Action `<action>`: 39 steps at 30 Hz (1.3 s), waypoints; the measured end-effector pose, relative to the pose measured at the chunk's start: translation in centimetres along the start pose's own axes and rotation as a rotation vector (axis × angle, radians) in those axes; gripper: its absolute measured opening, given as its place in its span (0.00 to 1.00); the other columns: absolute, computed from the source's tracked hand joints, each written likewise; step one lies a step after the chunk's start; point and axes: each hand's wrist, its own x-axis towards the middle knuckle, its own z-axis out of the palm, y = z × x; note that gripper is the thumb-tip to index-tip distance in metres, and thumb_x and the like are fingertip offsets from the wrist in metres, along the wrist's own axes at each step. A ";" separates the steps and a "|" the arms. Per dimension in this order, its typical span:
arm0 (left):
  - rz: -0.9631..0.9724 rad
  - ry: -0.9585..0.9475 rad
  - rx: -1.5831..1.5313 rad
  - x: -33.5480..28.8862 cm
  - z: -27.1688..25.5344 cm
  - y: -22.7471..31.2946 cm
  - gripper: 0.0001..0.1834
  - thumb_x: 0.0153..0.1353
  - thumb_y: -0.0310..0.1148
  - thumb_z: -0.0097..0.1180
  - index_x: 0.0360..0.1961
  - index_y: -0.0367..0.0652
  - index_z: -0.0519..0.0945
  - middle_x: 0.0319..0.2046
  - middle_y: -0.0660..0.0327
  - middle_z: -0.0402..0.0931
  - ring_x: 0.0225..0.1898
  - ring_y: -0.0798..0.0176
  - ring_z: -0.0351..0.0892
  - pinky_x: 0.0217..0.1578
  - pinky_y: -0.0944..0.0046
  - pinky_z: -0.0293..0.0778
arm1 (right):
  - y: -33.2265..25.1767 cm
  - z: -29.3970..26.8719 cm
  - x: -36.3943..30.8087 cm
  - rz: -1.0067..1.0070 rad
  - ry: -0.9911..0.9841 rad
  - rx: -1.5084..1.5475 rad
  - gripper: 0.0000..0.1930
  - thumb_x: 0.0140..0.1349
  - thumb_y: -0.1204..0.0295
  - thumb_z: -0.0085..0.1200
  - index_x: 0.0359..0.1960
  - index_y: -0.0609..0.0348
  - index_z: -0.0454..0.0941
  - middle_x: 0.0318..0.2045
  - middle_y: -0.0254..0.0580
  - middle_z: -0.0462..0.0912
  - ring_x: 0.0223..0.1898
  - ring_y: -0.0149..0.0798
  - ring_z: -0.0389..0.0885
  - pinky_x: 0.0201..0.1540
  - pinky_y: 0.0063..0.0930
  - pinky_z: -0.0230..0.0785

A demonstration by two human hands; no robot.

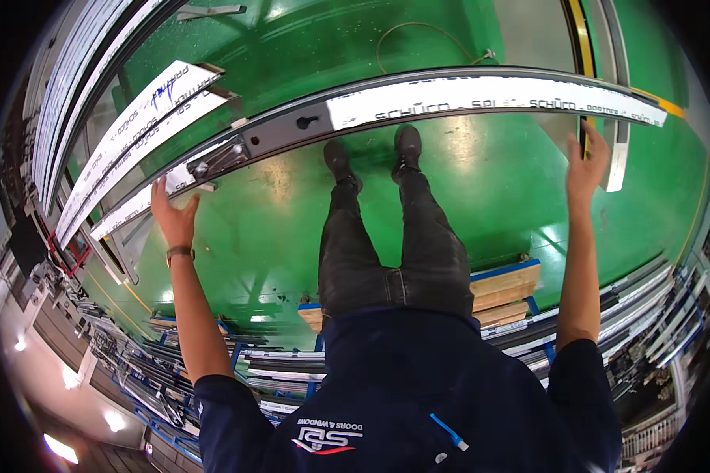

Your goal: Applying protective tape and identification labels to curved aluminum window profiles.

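- Head view: both arms stretch out, the left hand [173, 214] and right hand [585, 167] raised with palms toward a long grey frame profile [292, 130].
- White protective film [489, 94] with dark print covers the profile's right stretch; a keyhole slot [307, 122] sits in the bare grey part.
- Each grip is spread, fingertips touching the profile's lower edge above the green floor [481, 181].

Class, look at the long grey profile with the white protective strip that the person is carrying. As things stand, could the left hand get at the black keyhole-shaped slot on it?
Probably yes. The left hand already rests at the long grey profile, and the black keyhole-shaped slot lies further along the same face with nothing covering it. The hand would have to let go and slide along, though.
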 end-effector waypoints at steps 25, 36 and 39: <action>0.508 -0.257 -0.339 9.1 3.1 2.0 0.45 0.36 0.29 0.82 0.62 0.47 0.81 0.58 0.55 0.81 0.59 0.44 0.78 0.61 0.49 0.75 | -36.3 18.9 0.6 -0.696 -0.392 -0.037 0.38 0.41 0.51 0.84 0.55 0.50 0.85 0.46 0.36 0.78 0.54 0.45 0.78 0.55 0.42 0.67; 0.507 -0.215 -0.337 8.8 3.3 2.1 0.44 0.35 0.29 0.83 0.60 0.45 0.81 0.57 0.53 0.81 0.59 0.43 0.79 0.61 0.48 0.76 | -36.1 19.0 0.5 -0.671 -0.412 -0.004 0.38 0.41 0.52 0.84 0.55 0.50 0.85 0.47 0.36 0.79 0.53 0.46 0.79 0.54 0.43 0.67; 0.515 -0.187 -0.358 8.8 3.2 2.2 0.43 0.35 0.29 0.83 0.60 0.45 0.81 0.57 0.53 0.82 0.58 0.43 0.80 0.61 0.48 0.77 | -36.2 18.8 0.6 -0.683 -0.414 0.002 0.38 0.42 0.52 0.84 0.56 0.51 0.85 0.48 0.36 0.79 0.53 0.46 0.79 0.55 0.43 0.68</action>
